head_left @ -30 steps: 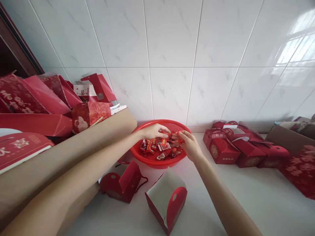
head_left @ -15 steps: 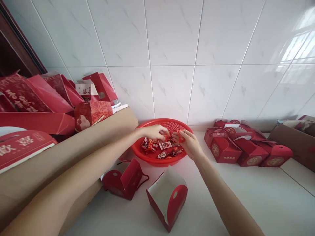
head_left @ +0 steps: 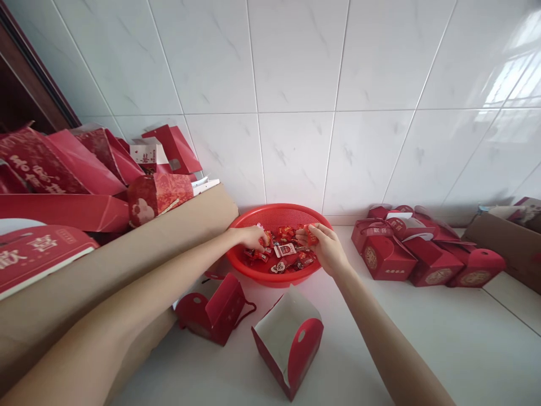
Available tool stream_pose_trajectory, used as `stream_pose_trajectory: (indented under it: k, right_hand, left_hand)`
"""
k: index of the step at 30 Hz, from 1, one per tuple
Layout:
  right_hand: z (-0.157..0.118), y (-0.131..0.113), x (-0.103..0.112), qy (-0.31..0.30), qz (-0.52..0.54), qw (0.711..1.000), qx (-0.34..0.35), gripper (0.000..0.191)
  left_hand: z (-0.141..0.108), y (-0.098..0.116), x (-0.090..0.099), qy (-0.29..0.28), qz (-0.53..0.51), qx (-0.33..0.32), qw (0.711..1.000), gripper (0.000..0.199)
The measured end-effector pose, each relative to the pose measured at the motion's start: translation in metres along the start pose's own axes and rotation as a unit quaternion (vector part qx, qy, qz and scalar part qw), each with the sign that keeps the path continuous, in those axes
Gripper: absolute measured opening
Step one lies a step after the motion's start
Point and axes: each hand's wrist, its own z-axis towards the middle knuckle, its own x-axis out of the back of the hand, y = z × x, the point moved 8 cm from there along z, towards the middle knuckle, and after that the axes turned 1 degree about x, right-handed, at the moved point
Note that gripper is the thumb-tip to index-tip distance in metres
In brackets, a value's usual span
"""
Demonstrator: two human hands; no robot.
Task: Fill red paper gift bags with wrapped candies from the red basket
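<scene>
A red plastic basket (head_left: 258, 274) holds several candies in red wrappers (head_left: 285, 250). My left hand (head_left: 253, 237) reaches over its left side, fingertips drawn together on a wrapped candy (head_left: 267, 239) among the others. Over the right rim, my right hand (head_left: 330, 248) keeps its fingers closed around red wrapped candy (head_left: 311, 233); how many pieces it holds is hidden. In front of the basket stands an open red gift box (head_left: 305, 352) with a pale inside. Left of it is another open red box (head_left: 211, 310) with a cord handle.
At the left, a large cardboard box (head_left: 198, 223) is filled with red bags and cartons (head_left: 84, 163). Several closed red gift boxes (head_left: 389, 256) sit to the right on the white counter (head_left: 401, 332). Another cardboard box (head_left: 502, 242) lies farther right. A tiled wall (head_left: 296, 152) rises behind.
My left hand has moved left and down from the basket's middle to candies on its left side. My right hand has stayed nearly still with its candy.
</scene>
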Motion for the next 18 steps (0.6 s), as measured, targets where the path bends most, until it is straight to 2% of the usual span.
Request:
stream_pose_trajectory:
  k: [2, 5, 8, 11, 14, 18]
  right_hand:
    - [0.0, 0.0, 0.0, 0.0, 0.004, 1.0, 0.001, 0.038]
    - [0.0, 0.001, 0.001, 0.005, 0.003, 1.0, -0.003, 0.038]
    - [0.001, 0.002, 0.002, 0.006, 0.0, 1.0, -0.003, 0.037]
    - [0.001, 0.003, 0.004, 0.009, 0.009, 1.0, -0.006, 0.036]
    - [0.0, 0.003, 0.004, 0.013, 0.02, 1.0, -0.007, 0.032]
    - [-0.001, -0.002, 0.0, 0.015, 0.026, 1.0, 0.0, 0.024]
  left_hand:
    - [0.005, 0.006, -0.007, 0.01, 0.005, -0.02, 1.0, 0.026]
    - [0.01, 0.012, -0.011, 0.038, 0.036, -0.022, 0.998, 0.022]
    - [0.009, 0.013, -0.009, 0.022, 0.002, -0.017, 1.0, 0.016]
    - [0.005, 0.013, 0.008, 0.019, -0.079, -0.018, 0.996, 0.018]
    - [0.0, 0.015, 0.033, 0.07, -0.192, -0.037, 0.978, 0.023]
    - [-0.004, 0.015, 0.048, 0.117, -0.269, -0.03, 0.955, 0.024]
